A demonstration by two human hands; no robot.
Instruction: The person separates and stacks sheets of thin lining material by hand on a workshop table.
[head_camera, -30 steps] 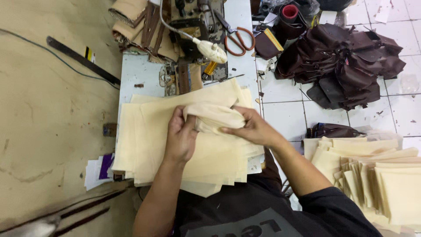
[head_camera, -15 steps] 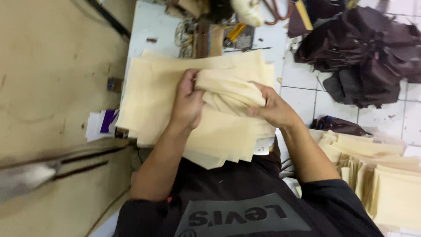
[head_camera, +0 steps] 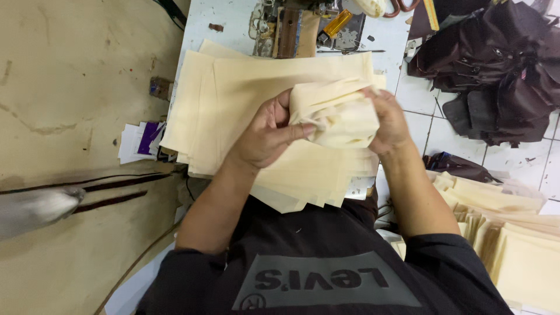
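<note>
Cream fabric piece point(head_camera: 338, 116), bunched and folded, is held up between both hands just above a stack of flat cream fabric sheets point(head_camera: 245, 99) on a pale worktable point(head_camera: 204, 17). Left hand point(head_camera: 265, 137) grips the bundle's left side, thumb laid across its front and fingers curled behind. Right hand point(head_camera: 391, 119) closes around the bundle's right edge, fingers wrapped over the cloth.

Beyond the stack, at the top of the view, sits a sewing machine point(head_camera: 291, 26) with a yellow part beside it; the bundle and hands hide the middle of the stack. Left of the table, small white and purple paper slips point(head_camera: 140, 140) lie at the edge of a tan surface point(head_camera: 70, 87). A blurred grey object point(head_camera: 35, 210) juts in from the far left; what it is cannot be told.

To the right, on a white tiled floor point(head_camera: 420, 99), a heap of dark brown fabric pieces point(head_camera: 496, 70) lies well apart from the hands. Nearer the person's right arm stands a second pile of cream pieces point(head_camera: 513, 233).
</note>
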